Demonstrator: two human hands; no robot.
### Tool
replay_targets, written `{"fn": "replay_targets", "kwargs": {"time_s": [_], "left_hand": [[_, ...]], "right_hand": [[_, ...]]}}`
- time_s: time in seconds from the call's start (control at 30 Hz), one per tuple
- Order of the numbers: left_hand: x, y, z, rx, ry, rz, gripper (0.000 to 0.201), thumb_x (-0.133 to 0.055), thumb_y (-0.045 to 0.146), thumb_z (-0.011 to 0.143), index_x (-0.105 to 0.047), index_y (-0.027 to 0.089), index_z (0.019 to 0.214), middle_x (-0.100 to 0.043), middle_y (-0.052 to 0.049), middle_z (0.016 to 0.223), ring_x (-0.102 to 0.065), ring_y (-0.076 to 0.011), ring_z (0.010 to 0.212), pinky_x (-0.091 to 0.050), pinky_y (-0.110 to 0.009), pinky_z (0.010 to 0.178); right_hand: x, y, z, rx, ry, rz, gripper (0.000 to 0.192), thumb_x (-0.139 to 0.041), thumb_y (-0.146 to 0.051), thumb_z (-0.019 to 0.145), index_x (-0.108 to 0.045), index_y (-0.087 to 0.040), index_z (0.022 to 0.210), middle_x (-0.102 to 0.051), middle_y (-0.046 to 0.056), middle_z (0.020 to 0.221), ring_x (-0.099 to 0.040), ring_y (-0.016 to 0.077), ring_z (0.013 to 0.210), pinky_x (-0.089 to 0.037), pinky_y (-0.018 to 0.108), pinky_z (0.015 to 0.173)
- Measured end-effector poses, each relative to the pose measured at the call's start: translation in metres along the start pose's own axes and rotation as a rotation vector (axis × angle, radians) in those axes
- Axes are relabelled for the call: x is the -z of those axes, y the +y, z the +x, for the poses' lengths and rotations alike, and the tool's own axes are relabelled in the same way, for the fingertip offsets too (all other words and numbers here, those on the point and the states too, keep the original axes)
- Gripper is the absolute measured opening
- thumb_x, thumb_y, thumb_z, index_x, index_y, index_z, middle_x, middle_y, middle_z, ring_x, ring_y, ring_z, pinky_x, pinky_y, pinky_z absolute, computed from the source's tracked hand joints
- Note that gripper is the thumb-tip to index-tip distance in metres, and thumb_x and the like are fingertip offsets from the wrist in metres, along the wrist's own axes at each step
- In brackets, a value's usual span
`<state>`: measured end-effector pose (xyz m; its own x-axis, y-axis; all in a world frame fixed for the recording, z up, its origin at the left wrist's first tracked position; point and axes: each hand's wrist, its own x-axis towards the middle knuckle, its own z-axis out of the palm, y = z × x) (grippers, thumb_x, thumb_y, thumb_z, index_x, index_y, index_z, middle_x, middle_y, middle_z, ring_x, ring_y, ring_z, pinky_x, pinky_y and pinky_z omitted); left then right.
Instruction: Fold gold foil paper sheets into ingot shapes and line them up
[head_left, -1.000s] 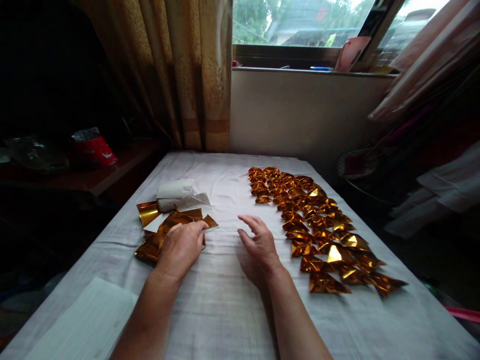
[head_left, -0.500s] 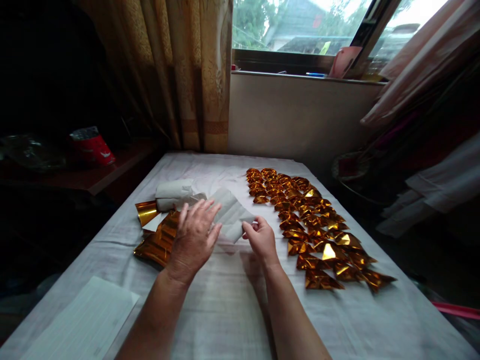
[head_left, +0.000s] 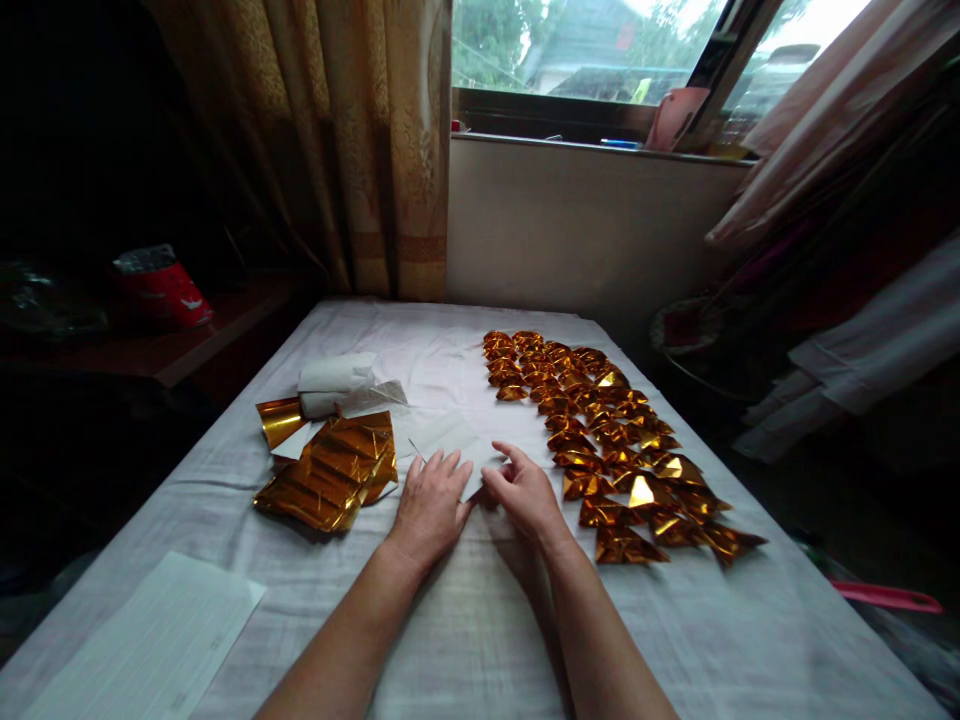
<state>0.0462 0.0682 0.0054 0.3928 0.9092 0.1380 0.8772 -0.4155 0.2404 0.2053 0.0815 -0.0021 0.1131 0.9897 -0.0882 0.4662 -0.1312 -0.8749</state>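
Note:
A thin whitish sheet of paper lies in front of me on the cloth. My left hand rests flat on its near left part, fingers stretched out. At the sheet's right edge is my right hand, its thumb and bent fingers closed on the paper; the exact grip is partly hidden. Left of my left hand is a stack of creased gold foil sheets. Rows of folded gold foil pieces spread out to the right of my right hand.
A roll of whitish paper and a curled gold foil piece lie behind the foil stack. A lined sheet is at the table's near left. A red container stands on a side shelf. A pink cup sits on the windowsill.
The whitish sheet has come down from a raised, tilted position onto the cloth. My left hand has moved right and down onto it, uncovering the foil stack. The view has shifted slightly.

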Motion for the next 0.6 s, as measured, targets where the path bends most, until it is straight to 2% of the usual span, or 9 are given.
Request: {"fn": "replay_targets", "kwargs": {"time_s": [0.1, 0.17, 0.27, 0.37, 0.47, 0.53, 0.6], "left_hand": [[0.001, -0.004, -0.003, -0.043, -0.019, -0.074, 0.035, -0.058, 0.02, 0.089, -0.063, 0.025, 0.123, -0.061, -0.009, 0.134, -0.053, -0.0294, 0.127, -0.037, -0.053, 0.109], [0.002, -0.008, -0.007, -0.07, -0.016, -0.155, 0.036, -0.055, 0.019, 0.09, -0.064, 0.028, 0.123, -0.062, -0.007, 0.134, -0.053, -0.028, 0.126, -0.037, -0.052, 0.109], [0.006, -0.013, -0.017, -0.115, -0.055, -0.306, 0.035, -0.049, 0.02, 0.093, -0.066, 0.03, 0.122, -0.065, -0.005, 0.131, -0.054, -0.0272, 0.126, -0.035, -0.053, 0.111], [0.014, -0.016, -0.025, -0.125, -0.117, -0.514, 0.034, -0.044, 0.027, 0.096, -0.068, 0.031, 0.119, -0.071, -0.001, 0.121, -0.062, -0.0235, 0.117, -0.034, -0.05, 0.113], [0.016, -0.021, -0.026, -0.072, -0.093, -0.707, 0.035, -0.042, 0.034, 0.097, -0.069, 0.029, 0.119, -0.073, -0.001, 0.117, -0.067, -0.0203, 0.106, -0.044, -0.038, 0.105], [0.01, -0.024, -0.024, 0.058, 0.016, -0.728, 0.037, -0.047, 0.037, 0.093, -0.067, 0.025, 0.122, -0.074, -0.003, 0.113, -0.069, -0.0214, 0.101, -0.053, -0.033, 0.092], [0.0, -0.027, -0.02, 0.197, 0.121, -0.664, 0.046, -0.051, 0.034, 0.09, -0.058, 0.021, 0.134, -0.075, -0.006, 0.106, -0.072, -0.0214, 0.093, -0.056, -0.033, 0.086]], "right_hand": [[0.017, 0.008, -0.005, 0.113, -0.132, 0.017, 0.055, -0.062, -0.021, 0.069, -0.063, -0.018, 0.123, -0.066, 0.0, 0.081, -0.06, 0.0137, 0.069, -0.049, 0.026, 0.068], [0.028, 0.013, -0.008, 0.175, -0.141, -0.02, 0.055, -0.062, -0.017, 0.067, -0.066, -0.02, 0.121, -0.066, 0.002, 0.092, -0.059, 0.0126, 0.07, -0.051, 0.027, 0.07], [0.038, 0.017, -0.009, 0.313, -0.135, -0.09, 0.041, -0.063, -0.017, 0.069, -0.073, -0.024, 0.108, -0.065, 0.004, 0.094, -0.061, 0.0152, 0.081, -0.051, 0.029, 0.077], [0.038, 0.015, -0.008, 0.391, -0.169, -0.085, 0.024, -0.064, -0.018, 0.071, -0.077, -0.024, 0.09, -0.067, 0.005, 0.103, -0.062, 0.0187, 0.099, -0.048, 0.033, 0.091], [0.032, 0.009, -0.005, 0.323, -0.244, -0.023, 0.017, -0.062, -0.022, 0.074, -0.077, -0.022, 0.083, -0.071, 0.005, 0.104, -0.064, 0.0194, 0.099, -0.049, 0.033, 0.091], [0.027, 0.006, -0.003, 0.222, -0.287, 0.02, 0.019, -0.059, -0.026, 0.078, -0.075, -0.021, 0.088, -0.074, 0.004, 0.093, -0.067, 0.0186, 0.088, -0.052, 0.03, 0.083], [0.021, 0.004, -0.002, 0.149, -0.245, -0.009, 0.021, -0.056, -0.028, 0.082, -0.075, -0.02, 0.088, -0.075, 0.003, 0.085, -0.067, 0.0177, 0.08, -0.051, 0.028, 0.075]]}}
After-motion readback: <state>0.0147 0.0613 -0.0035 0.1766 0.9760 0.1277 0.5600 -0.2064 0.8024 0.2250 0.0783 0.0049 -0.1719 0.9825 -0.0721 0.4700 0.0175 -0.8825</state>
